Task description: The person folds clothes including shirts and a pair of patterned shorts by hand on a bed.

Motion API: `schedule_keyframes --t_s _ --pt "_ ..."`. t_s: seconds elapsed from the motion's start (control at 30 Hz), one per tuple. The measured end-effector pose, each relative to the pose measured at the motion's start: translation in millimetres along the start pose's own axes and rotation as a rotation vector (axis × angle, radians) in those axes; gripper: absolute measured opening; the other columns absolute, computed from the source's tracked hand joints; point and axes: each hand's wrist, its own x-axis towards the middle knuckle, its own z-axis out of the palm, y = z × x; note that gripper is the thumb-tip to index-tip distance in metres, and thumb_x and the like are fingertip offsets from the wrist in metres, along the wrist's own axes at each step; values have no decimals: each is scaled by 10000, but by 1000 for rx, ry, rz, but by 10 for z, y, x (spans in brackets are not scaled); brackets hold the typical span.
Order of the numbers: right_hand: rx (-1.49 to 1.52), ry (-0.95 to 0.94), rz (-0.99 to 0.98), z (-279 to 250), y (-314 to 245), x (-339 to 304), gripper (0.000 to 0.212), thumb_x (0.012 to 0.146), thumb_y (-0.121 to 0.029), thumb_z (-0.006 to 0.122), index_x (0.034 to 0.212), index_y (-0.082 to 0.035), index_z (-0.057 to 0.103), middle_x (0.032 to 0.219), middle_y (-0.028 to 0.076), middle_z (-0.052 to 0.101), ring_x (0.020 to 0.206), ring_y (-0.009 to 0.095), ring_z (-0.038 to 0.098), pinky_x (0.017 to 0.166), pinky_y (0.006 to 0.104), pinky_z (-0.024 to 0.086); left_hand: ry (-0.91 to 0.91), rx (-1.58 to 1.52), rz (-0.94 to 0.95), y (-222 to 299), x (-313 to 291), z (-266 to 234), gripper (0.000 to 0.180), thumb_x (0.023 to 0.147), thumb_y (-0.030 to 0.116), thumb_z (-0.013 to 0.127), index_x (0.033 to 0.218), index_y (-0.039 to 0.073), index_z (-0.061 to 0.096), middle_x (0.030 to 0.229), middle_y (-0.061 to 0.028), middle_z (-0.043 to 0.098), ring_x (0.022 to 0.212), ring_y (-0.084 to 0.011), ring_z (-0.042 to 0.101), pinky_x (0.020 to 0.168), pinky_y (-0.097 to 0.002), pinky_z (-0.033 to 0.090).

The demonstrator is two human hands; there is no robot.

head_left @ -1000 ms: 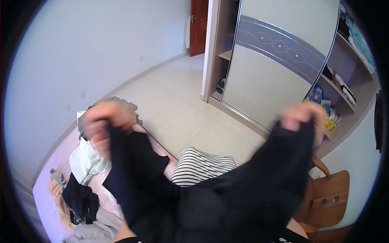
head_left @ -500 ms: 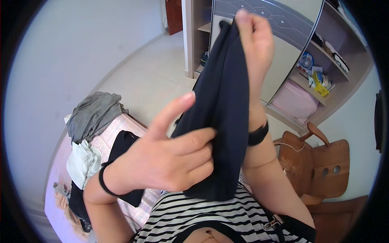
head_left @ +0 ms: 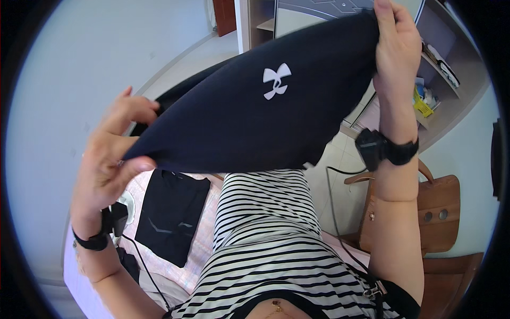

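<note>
A black garment (head_left: pixel 239 122) with a white emblem is stretched in the air between my two hands. Its exact kind cannot be made out. On its lower left end my left hand (head_left: pixel 109 154) pinches the edge between thumb and fingers. Raised higher at the far right, my right hand (head_left: pixel 397 48) grips the opposite end. The cloth slants up from left to right, and its lower edge hangs in front of my striped clothing. Below my left hand, a neatly folded black garment (head_left: pixel 172 215) lies on the bed (head_left: pixel 204 239).
Partly behind my left wrist is a white cloth (head_left: pixel 127 202), with dark cloth (head_left: pixel 127 266) nearer. A brown chair (head_left: pixel 438 212) stands at right. Beyond the raised garment is a wardrobe with open shelves (head_left: pixel 451 106) holding a yellow basket (head_left: pixel 423 103). Black cables run from both wrist devices.
My hands have moved apart, left hand to the left and right hand up and right. The black garment, earlier hanging narrow between them, is now spread wide with its white emblem showing.
</note>
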Motion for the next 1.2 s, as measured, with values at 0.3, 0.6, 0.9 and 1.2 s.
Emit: schedule_keyframes --t_s 0.3,0.6,0.9,1.2 --pt "91 -412 221 -402 40 -272 523 828 -566 560 964 -64 616 800 -49 521 720 30 487 657 164 387 82 78 -65 243 -24 -265 531 704 488 627 579 -17 519 1111 -223 580 1069 -372 545 961 -472 349" --pt "-69 -373 246 -232 317 -112 315 866 -388 627 850 -74 644 746 -42 567 688 55 507 613 180 385 119 176 -214 -264 116 -107 389 759 322 692 736 -39 551 794 -113 592 664 -217 534 611 -304 427" --pt "0 -724 -283 576 -42 -578 202 842 -246 671 918 -64 628 826 -28 600 740 32 530 639 194 420 146 -727 -173 -90 481 616 504 867 85 566 1327 0 379 1186 -120 553 885 -143 568 759 -263 461" --pt "-158 -533 -628 509 127 -723 171 909 -138 570 1000 -9 634 713 52 639 576 108 592 531 214 447 90 -992 -312 -308 497 1270 288 795 11 681 1073 -1 605 872 -23 631 733 -86 590 663 -200 492"
